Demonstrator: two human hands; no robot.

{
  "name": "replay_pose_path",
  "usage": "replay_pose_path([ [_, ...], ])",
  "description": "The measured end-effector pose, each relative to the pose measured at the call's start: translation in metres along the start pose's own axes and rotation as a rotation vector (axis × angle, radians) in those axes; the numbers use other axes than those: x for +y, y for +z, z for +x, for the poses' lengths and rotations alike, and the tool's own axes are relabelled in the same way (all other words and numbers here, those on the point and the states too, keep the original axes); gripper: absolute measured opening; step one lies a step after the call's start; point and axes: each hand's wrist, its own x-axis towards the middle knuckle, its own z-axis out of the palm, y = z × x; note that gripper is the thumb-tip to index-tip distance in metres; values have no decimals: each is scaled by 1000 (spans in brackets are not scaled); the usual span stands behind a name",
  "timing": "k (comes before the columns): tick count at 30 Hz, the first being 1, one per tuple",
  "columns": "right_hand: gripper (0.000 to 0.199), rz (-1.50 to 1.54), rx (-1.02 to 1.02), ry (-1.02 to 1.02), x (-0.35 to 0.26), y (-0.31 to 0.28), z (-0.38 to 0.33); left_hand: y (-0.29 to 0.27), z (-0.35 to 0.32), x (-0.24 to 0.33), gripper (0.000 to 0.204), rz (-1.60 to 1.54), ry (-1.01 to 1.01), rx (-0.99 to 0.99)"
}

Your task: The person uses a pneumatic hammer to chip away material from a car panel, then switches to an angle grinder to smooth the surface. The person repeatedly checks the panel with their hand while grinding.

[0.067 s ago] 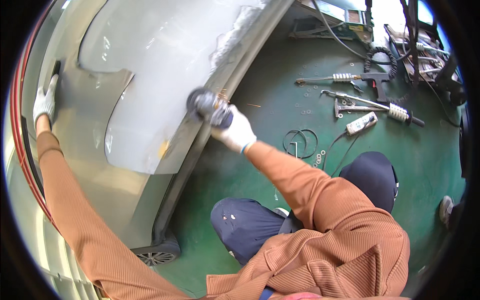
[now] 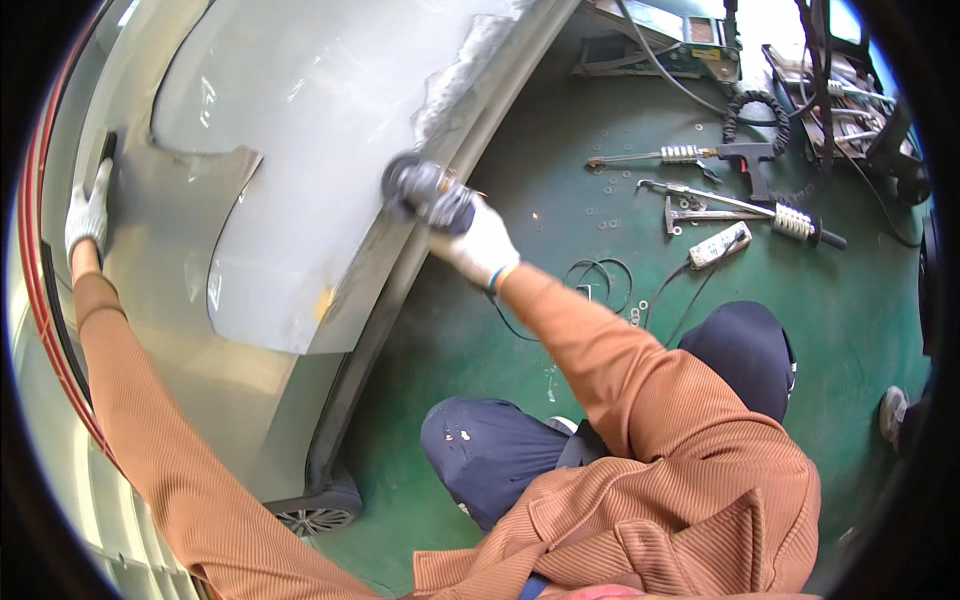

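My right hand [image 2: 482, 245], in a white glove, is wrapped round the body of an angle grinder [image 2: 438, 200]. The grinder's round head lies against the lower edge of a silver car's side panel [image 2: 290, 200], beside a rough, bared strip [image 2: 460, 75]. A few small sparks show near the tool. Far to the left, my left hand [image 2: 88, 212], also gloved, rests on the car body with its fingers stretched out, close to a short black piece [image 2: 107, 145]. Nothing shows in its grasp.
On the green floor to the right lie a pistol-grip pulling tool [image 2: 750, 165], a slide hammer [image 2: 795, 222], a white power strip [image 2: 722, 246], a looped cable [image 2: 605, 285] and several washers. A tool-filled tray [image 2: 850, 110] stands beyond. A person's shoe [image 2: 892, 418] shows at far right.
My right hand and the grinder have shifted slightly right and away from me along the panel edge. The sparks are fewer. My left hand stays in place.
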Motion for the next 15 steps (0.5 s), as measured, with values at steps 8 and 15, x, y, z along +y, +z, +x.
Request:
replay_pose_path([
  [8, 25, 692, 283, 346, 44, -176, 105, -2, -2, -11, 112, 72, -35, 67],
  [15, 30, 918, 396, 515, 93, -199, 37, 58, -84, 24, 115, 201, -6, 562],
])
